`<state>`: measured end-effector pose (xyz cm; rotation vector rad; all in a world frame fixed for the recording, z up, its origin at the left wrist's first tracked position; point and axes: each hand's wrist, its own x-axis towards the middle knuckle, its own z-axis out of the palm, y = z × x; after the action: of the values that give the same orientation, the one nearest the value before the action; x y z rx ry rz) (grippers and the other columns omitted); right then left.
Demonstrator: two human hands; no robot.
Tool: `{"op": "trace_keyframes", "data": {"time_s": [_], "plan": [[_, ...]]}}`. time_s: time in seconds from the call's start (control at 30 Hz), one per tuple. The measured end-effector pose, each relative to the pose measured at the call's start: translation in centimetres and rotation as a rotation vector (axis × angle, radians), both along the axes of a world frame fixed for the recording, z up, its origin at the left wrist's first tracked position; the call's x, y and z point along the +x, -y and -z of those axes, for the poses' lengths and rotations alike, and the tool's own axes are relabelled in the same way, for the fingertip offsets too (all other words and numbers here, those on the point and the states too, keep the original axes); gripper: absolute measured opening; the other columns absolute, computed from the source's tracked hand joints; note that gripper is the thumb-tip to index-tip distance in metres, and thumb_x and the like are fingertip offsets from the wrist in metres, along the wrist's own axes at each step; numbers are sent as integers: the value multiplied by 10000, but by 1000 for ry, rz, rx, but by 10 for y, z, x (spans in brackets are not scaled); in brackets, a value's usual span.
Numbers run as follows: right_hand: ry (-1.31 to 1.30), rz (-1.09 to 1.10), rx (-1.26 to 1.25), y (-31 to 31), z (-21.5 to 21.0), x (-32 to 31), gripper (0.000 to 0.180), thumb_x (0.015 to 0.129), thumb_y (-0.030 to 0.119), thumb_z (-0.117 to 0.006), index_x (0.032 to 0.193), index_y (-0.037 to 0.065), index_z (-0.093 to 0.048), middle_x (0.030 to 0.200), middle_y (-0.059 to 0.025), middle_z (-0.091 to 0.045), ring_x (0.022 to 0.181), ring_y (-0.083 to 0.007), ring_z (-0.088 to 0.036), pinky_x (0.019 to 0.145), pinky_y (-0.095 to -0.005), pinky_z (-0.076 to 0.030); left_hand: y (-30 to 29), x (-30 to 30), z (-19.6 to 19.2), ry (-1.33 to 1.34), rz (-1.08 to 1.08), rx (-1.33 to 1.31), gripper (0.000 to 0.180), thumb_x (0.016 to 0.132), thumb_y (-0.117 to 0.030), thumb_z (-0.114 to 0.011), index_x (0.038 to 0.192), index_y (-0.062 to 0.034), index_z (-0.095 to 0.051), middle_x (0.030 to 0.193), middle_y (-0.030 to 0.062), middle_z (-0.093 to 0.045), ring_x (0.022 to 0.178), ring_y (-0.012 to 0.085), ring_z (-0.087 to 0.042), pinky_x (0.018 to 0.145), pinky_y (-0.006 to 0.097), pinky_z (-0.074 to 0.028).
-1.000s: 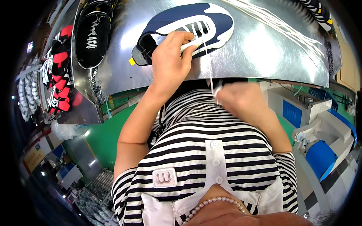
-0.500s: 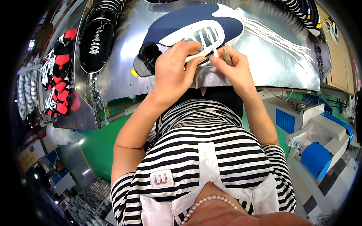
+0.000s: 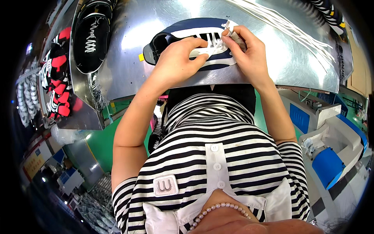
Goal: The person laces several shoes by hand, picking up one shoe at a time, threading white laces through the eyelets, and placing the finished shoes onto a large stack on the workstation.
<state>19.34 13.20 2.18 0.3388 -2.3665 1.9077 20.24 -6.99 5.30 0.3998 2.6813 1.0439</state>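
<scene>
A navy and white shoe upper (image 3: 177, 28) lies on its side on the metal table, its dark heel opening to the left. White shoelace (image 3: 213, 42) crosses its eyelet rows in several strands. My left hand (image 3: 181, 58) is closed at the near eyelet edge, thumb and forefinger pinching the upper there. At the toe end, my right hand (image 3: 249, 50) is closed too. Its fingertips pinch the white lace, and a short brownish handled tool (image 3: 238, 40) sits in the same grip, mostly hidden by the fingers.
A bundle of loose white laces (image 3: 288, 29) lies at the far right of the metal table (image 3: 124, 50). Black laced shoes (image 3: 91, 43) stand along the left, beside red, black and white pieces (image 3: 60, 78). A beige and blue machine (image 3: 331, 148) stands lower right.
The shoe upper has turned and tilted, showing more lacing. My right hand has moved up and slightly right to the toe end, drawing lace. My left hand has stayed near the eyelet edge.
</scene>
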Motion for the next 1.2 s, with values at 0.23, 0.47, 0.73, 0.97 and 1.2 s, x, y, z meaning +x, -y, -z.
{"op": "trace_keyframes", "data": {"time_s": [0.23,0.47,0.73,0.97,1.2], "plan": [[-186,22,162,-2,9,-14,147,859,87,-694,973,27,-625,856,-90,-656,693,-218,-646,628,-294,-515,-8,-3,-2,42,-43,47,296,800,-189,-740,977,33,-655,900,111,-686,825,189,-645,800,296,-498],[71,32,19,-13,4,10,227,932,139,-641,1091,16,-536,873,-131,-700,759,-193,-689,658,-292,-519,-18,-1,3,-129,-69,-41,276,794,-210,-760,915,17,-660,821,124,-688,719,233,-655,677,313,-497],[293,-110,95,-15,-4,39,135,948,120,-606,1002,9,-550,779,-98,-693,666,-193,-674,604,-300,-490,-14,0,10,-301,-7,-62,263,781,-225,-775,847,-1,-653,752,124,-637,670,281,-623,606,360,-467],[282,-70,191,-10,-2,42,119,932,121,-616,970,31,-548,785,-88,-700,674,-235,-683,592,-323,-497,-14,3,10,-334,40,-16,247,750,-164,-802,857,3,-656,752,108,-636,650,259,-612,578,326,-456],[-117,7,500,10,11,45,188,909,146,-621,1039,73,-506,728,-89,-665,655,-304,-658,547,-409,-468,-8,11,12,-218,97,115,212,792,-126,-771,887,19,-651,784,101,-640,665,213,-607,624,290,-468]]}}
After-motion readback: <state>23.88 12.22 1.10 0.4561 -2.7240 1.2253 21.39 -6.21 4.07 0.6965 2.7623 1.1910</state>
